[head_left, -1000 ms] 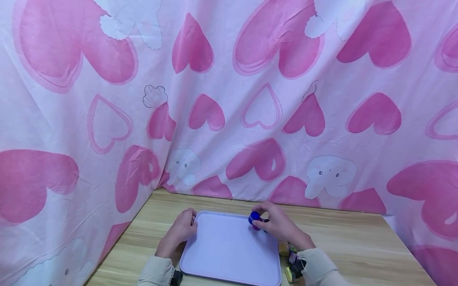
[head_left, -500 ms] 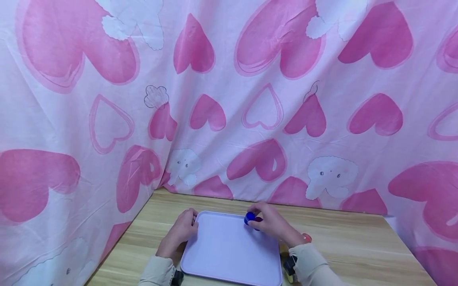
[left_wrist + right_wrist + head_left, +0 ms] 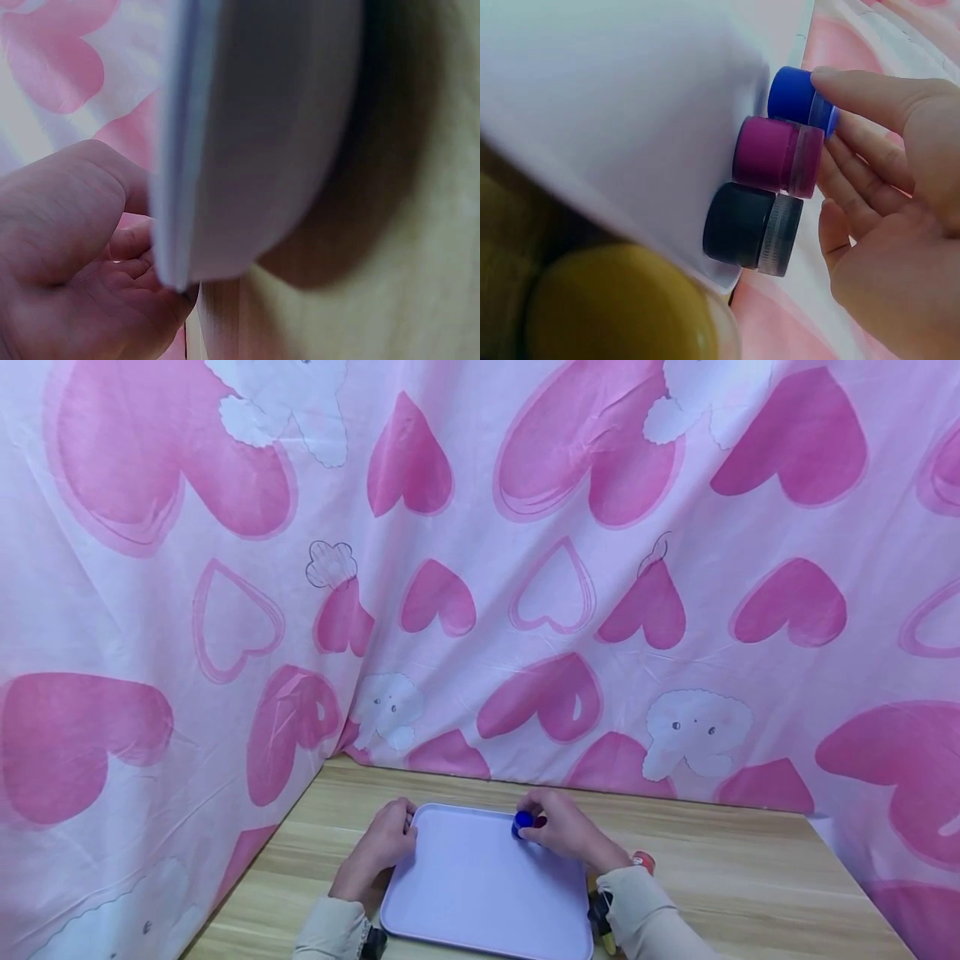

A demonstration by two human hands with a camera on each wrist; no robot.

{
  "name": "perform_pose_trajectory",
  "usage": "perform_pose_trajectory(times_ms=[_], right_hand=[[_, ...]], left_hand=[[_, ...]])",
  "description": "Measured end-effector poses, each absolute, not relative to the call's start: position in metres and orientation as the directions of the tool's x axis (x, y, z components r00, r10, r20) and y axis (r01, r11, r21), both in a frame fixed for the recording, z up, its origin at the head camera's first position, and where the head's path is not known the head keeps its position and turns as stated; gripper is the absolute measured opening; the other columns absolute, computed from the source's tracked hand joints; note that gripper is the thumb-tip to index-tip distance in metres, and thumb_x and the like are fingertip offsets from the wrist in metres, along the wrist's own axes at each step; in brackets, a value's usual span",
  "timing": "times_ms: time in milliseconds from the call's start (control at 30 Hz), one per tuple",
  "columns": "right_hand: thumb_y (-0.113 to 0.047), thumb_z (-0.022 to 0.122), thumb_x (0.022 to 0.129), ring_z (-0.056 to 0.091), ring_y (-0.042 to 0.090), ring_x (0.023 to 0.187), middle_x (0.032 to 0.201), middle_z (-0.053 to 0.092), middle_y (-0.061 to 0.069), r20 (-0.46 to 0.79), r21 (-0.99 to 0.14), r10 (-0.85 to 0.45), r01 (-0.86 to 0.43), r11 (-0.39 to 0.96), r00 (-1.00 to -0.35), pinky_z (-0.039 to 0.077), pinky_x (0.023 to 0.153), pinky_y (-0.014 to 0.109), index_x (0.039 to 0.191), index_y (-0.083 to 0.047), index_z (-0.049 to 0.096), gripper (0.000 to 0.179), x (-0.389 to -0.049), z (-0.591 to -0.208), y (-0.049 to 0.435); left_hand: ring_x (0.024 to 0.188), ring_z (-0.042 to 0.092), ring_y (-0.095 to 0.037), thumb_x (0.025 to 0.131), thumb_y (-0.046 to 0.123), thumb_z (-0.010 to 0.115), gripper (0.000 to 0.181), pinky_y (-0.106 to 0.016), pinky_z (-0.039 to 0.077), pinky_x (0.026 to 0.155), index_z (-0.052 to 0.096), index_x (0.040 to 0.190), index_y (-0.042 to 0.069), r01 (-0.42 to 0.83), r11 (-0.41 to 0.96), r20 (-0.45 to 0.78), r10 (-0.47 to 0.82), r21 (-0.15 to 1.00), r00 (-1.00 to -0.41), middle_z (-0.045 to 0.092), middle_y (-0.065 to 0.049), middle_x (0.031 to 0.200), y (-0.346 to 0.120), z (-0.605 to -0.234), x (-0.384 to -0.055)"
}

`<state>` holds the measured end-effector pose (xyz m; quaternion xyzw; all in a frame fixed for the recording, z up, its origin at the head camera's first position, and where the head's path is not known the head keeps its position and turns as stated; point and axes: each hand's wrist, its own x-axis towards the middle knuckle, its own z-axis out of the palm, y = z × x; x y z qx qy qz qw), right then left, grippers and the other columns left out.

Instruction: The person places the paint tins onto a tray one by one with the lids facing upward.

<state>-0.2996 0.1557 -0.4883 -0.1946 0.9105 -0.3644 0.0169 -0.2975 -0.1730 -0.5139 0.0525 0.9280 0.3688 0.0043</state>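
Note:
In the head view my left hand [image 3: 387,835] grips the left edge of the pale lilac tray [image 3: 483,885]. The left wrist view has the thumb at the tray's rim [image 3: 180,187] and fingers curled at its corner. At the far right part of the tray, my right hand [image 3: 562,828] pinches a small blue jar [image 3: 522,823] between thumb and fingers. A magenta jar [image 3: 765,154] stands beside it, then a black jar [image 3: 739,225], all in a row along the tray's edge in the right wrist view. The right hand partly hides this row in the head view.
Outside the tray's right side, a red-topped jar [image 3: 643,860] and a yellow jar [image 3: 609,943] stand on the wooden table [image 3: 750,877], partly behind the right sleeve. A yellow lid [image 3: 622,307] looms close in the right wrist view. A heart-patterned curtain [image 3: 525,610] hangs behind.
My right hand has moved the blue jar slightly left and toward me on the tray. The red-topped jar has come into view past the sleeve. My left hand stays at the tray's edge.

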Motion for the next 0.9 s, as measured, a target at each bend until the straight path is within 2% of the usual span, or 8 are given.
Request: perform_pose_trajectory(times_ms=[467,700,900], right_hand=[[-0.008,0.088,0.089,0.068,0.021,0.098,0.109,0.073,0.009,0.138,-0.6,-0.378,-0.381,0.704,-0.916,0.063,0.089,0.048,0.12,0.001,0.074,0.036,-0.3014,-0.4881,0.1523],[-0.011,0.088,0.09,0.069,0.023,0.102,0.112,0.074,0.009,0.119,-0.611,-0.376,-0.366,0.702,-0.919,0.063,0.092,0.05,0.124,0.001,0.075,0.037,-0.302,-0.4894,0.1545],[-0.012,0.083,0.095,0.071,0.021,0.104,0.119,0.074,0.01,0.046,-0.682,-0.324,-0.267,0.681,-0.945,0.065,0.087,0.042,0.133,-0.002,0.072,0.041,-0.2964,-0.4832,0.1589]], left_hand=[[0.087,0.057,-0.019,0.098,-0.002,0.067,0.022,-0.033,0.052,0.075,0.062,0.119,-0.006,0.156,0.734,0.096,0.124,0.662,-0.988,0.059,-0.008,0.097,-0.1739,-0.5143,-0.2979],[0.087,0.057,-0.019,0.099,-0.002,0.066,0.023,-0.035,0.053,0.075,0.062,0.122,-0.006,0.14,0.729,0.079,0.117,0.67,-0.99,0.059,-0.009,0.098,-0.1737,-0.513,-0.2972],[0.087,0.057,-0.019,0.1,-0.001,0.066,0.023,-0.034,0.053,0.074,0.061,0.122,-0.006,0.135,0.724,0.075,0.115,0.677,-0.991,0.059,-0.009,0.099,-0.1748,-0.5168,-0.299]])
